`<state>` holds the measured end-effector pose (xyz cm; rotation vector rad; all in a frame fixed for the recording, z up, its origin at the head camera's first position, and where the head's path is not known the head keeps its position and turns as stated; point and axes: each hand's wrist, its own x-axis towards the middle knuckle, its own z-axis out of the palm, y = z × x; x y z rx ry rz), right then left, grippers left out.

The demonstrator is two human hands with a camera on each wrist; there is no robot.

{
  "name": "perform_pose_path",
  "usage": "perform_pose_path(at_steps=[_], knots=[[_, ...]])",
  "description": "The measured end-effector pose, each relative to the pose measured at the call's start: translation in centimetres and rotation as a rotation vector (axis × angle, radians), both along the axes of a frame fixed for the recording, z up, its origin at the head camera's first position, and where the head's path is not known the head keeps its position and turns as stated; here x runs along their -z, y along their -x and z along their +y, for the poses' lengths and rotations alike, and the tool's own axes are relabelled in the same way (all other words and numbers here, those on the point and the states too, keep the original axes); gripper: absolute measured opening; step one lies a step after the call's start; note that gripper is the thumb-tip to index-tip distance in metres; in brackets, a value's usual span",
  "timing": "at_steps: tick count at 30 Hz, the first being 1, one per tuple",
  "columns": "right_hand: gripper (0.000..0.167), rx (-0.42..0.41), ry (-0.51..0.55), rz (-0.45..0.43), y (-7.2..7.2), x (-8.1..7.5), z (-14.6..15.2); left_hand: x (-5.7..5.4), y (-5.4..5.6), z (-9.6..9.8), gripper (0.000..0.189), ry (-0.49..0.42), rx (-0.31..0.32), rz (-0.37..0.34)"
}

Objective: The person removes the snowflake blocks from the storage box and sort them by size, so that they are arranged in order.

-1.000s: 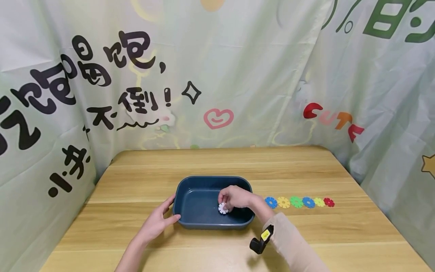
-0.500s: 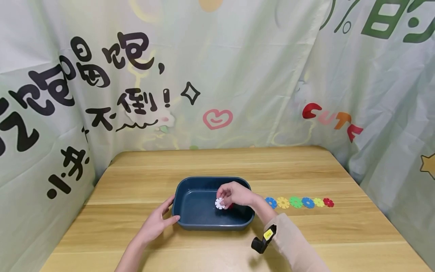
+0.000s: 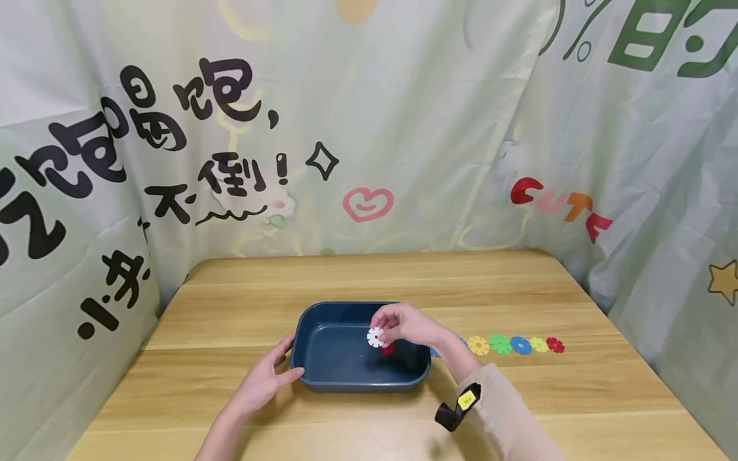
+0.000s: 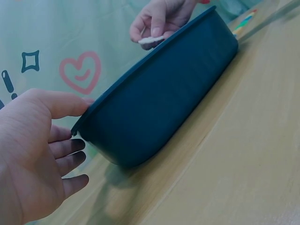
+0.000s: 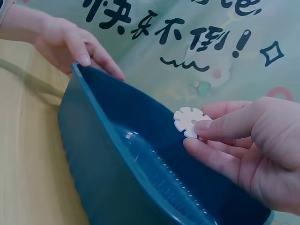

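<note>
A dark blue plastic basin (image 3: 340, 387) stands on the wooden table. At its left end, my left hand (image 3: 264, 378) holds the rim, thumb over the edge and fingers spread along the outside; several of those fingers (image 4: 75, 185) hang free of the wall. Over the basin's right part, my right hand (image 3: 406, 323) pinches a white notched snowflake disc (image 5: 187, 120) between thumb and fingers, tilted and off the basin floor. Beneath that hand a red disc (image 3: 389, 350) shows inside the basin, partly covered by the fingers.
Right of the basin lies a row of flat snowflake discs: yellow (image 3: 478, 346), green (image 3: 500, 344), blue (image 3: 521, 345), light yellow (image 3: 539, 344) and red (image 3: 555, 345). Another blue one is mostly behind the right wrist. A printed curtain (image 3: 369, 128) hangs behind the table.
My right hand has lifted the white disc from low in the basin, then shifted slightly right. The red disc has come into sight beneath it. My left hand keeps its place.
</note>
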<state>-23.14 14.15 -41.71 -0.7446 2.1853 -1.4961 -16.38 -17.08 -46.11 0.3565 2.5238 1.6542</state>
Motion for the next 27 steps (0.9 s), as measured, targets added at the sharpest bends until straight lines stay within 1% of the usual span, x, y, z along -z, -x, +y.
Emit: perform_pose_path(at_steps=[4,6,14,18,23,27], knots=[[0.019,0.005,0.040,0.001,-0.1,-0.1,0.7,0.0,-0.1,0.1,0.072,0.002,-0.005,-0.010],[0.020,0.013,0.069,-0.015,-0.1,-0.3,1.1,0.0,-0.2,0.1,0.072,-0.002,-0.009,-0.022],[0.024,0.094,0.177,-0.062,-0.5,-0.9,3.9,0.0,0.0,0.2,0.073,-0.017,-0.011,-0.031],[0.026,0.149,0.193,-0.053,-0.8,-1.0,5.6,0.0,0.0,0.2,0.073,-0.019,-0.010,-0.030],[0.026,0.210,0.185,-0.017,-1.1,-0.9,8.0,0.0,0.0,0.2,0.073,-0.009,-0.014,-0.035],[0.025,0.231,0.199,-0.021,-1.4,-0.6,9.7,-0.1,0.0,0.2,0.073,-0.003,-0.016,-0.041]])
